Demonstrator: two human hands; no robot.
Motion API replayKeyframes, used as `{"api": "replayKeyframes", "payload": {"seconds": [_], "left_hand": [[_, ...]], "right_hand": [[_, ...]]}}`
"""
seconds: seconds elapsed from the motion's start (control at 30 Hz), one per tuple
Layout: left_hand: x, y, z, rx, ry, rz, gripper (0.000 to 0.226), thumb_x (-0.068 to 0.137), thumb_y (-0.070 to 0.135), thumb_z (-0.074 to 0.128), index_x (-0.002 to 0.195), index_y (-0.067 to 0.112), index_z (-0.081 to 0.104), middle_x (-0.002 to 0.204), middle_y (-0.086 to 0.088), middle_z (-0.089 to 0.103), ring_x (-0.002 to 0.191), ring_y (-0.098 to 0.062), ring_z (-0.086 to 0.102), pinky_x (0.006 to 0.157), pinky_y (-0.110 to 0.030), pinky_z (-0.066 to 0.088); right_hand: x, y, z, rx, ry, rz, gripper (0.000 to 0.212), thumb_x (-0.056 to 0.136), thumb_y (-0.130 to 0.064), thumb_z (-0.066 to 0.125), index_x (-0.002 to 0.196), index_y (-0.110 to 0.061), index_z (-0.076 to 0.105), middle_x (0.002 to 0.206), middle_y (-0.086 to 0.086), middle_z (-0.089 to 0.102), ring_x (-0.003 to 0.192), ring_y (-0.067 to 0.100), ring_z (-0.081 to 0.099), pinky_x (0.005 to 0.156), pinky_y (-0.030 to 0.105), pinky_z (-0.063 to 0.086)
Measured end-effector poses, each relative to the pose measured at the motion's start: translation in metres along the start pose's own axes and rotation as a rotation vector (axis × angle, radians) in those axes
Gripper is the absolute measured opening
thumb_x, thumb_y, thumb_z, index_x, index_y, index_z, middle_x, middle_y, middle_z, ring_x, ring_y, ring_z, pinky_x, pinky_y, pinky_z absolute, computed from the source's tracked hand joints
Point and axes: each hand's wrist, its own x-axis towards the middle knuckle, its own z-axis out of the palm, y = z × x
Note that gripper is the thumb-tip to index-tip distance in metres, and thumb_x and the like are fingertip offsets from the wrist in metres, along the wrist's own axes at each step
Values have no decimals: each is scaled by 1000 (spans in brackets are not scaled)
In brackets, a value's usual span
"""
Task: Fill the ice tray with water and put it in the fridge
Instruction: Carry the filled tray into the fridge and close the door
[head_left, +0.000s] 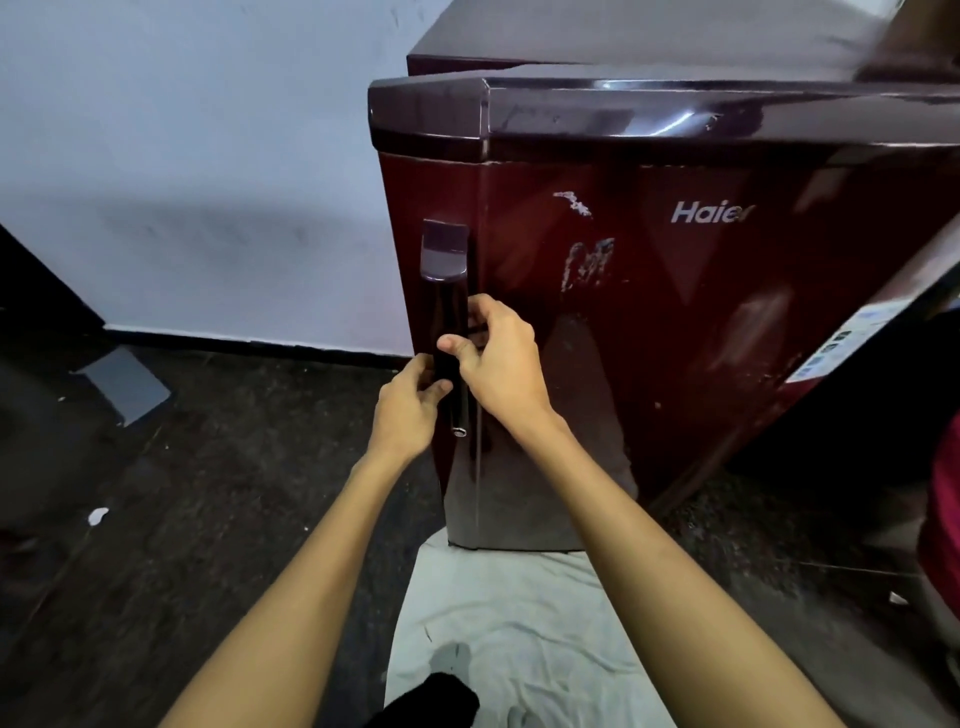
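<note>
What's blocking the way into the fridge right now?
The fridge door itself: it looks shut. The left hand and right hand both grip the vertical door handle on its left edge. No ice tray is in view.

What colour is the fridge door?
Dark glossy maroon, with scuffed pale patches; the fridge door shows in the head view.

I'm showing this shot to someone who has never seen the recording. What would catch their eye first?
The glossy maroon fridge fills the upper right, door closed, with a white brand name and scuffed patches on its front. At centre both hands meet on its dark vertical handle: the right hand grips it higher, the left hand lower. A pale cloth lies on the dark floor at the fridge's foot.
</note>
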Motion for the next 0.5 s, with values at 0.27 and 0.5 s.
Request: {"api": "replayKeyframes", "payload": {"seconds": [0.27,0.5], "left_hand": [[43,-6,-4,11,-69,20,32,95,13,54,127,11,54,120,-8,64,110,-20,60,85,-25,43],[63,-10,-6,18,-107,77,34,95,11,53,129,7,52,119,-12,64,106,-19,61,87,-29,47]], "right_hand": [[33,0,12,-1,61,70,38,81,-22,72,116,-13,60,107,0,64,95,14,63,88,39,53],[45,0,20,21,111,116,37,80,-21,73,114,-11,62,103,-1,66,89,10,64,85,32,54]]}}
